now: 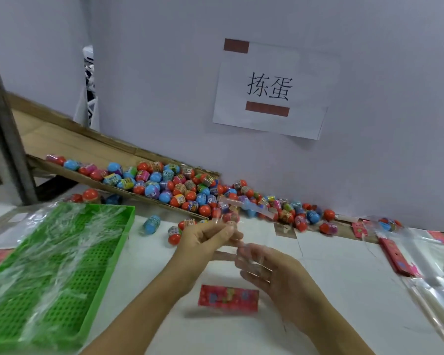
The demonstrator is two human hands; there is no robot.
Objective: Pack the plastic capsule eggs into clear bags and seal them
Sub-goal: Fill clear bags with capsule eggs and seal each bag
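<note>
Both of my hands hold one clear bag point(246, 208) above the white table; it is blurred and rises toward the egg pile. My left hand point(205, 239) pinches the bag's left edge with curled fingers. My right hand point(267, 267) lies palm up just to the right, its fingers showing through the film it grips. Several plastic capsule eggs point(177, 185), red, blue and purple, are heaped along the wall on a cardboard strip. Three loose eggs point(151, 224) lie near my left hand. I see no egg inside the bag.
A red printed card point(228, 298) lies on the table below my hands. A green perforated basket point(118, 242) on the left is covered with clear bags. More clear bags point(431, 272) and red cards point(395, 254) lie at the right. A paper sign point(269, 88) is taped to the wall.
</note>
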